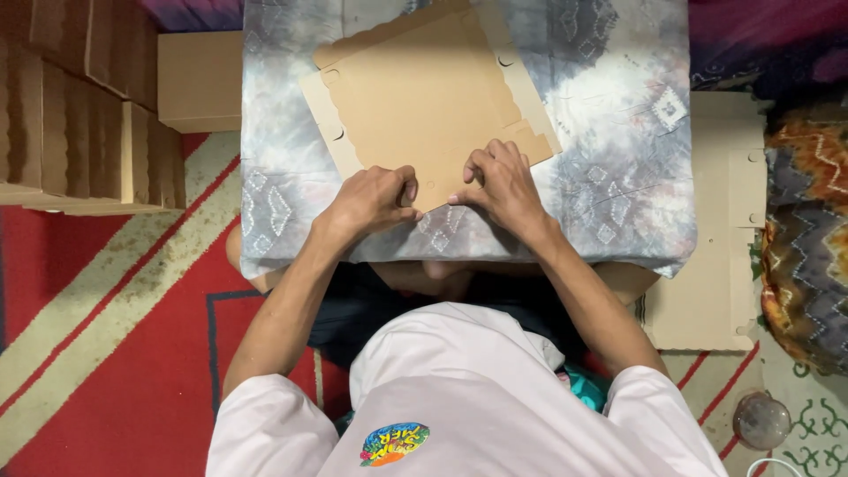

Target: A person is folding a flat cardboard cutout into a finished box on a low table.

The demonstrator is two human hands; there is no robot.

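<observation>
A flat, unfolded brown cardboard box blank (424, 97) lies tilted on a small table covered with a grey-and-white patterned cloth (618, 132). My left hand (371, 201) pinches the blank's near corner flap, fingers curled over its edge. My right hand (501, 184) presses down on the same near corner, right beside the left hand, fingertips on the cardboard. Both hands hold the near corner of the blank.
Stacks of folded brown boxes (79, 106) stand at the left on a red patterned carpet (115, 353). More flat cardboard blanks (715, 265) lie to the right of the table. A patterned cushion (808, 238) is at the far right, a round clear object (761, 420) near the bottom right.
</observation>
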